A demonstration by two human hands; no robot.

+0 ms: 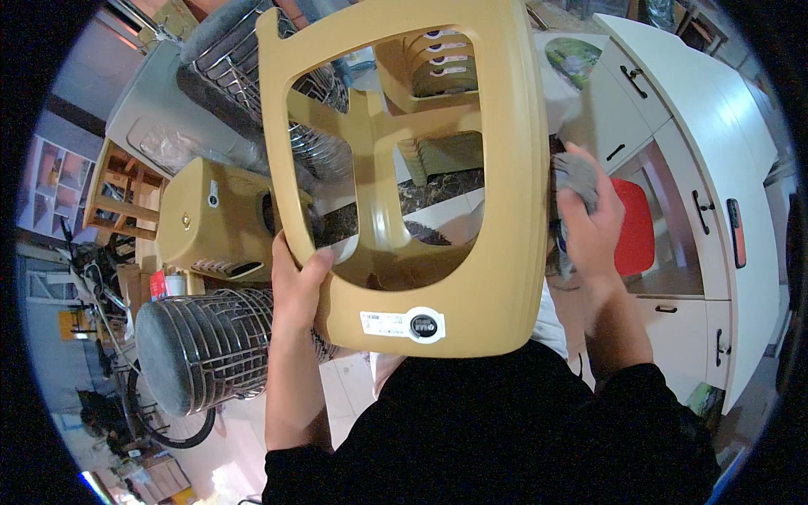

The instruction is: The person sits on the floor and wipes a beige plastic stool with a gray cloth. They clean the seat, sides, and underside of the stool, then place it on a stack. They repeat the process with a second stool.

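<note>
A yellow plastic stool [514, 189] with large cut-out sides is held up before me, a label on its near edge. My left hand [300, 278] grips the frame at its lower left, thumb on the near face. In my right hand [590, 214] is a grey cloth [577, 177], close beside the stool's right side; whether it touches the plastic cannot be told. Through the openings more yellow stools [394, 72], stacked and labelled, show behind. A further yellow stool [233, 189] lies to the left of the held one.
Wire-frame stools with grey cushions [165, 356] stand at left, near a wooden stool [120, 205] and a bicycle wheel [170, 442]. At right are a white cabinet [745, 158] with black handles, a phone [736, 233] on it, and a red seat [634, 227].
</note>
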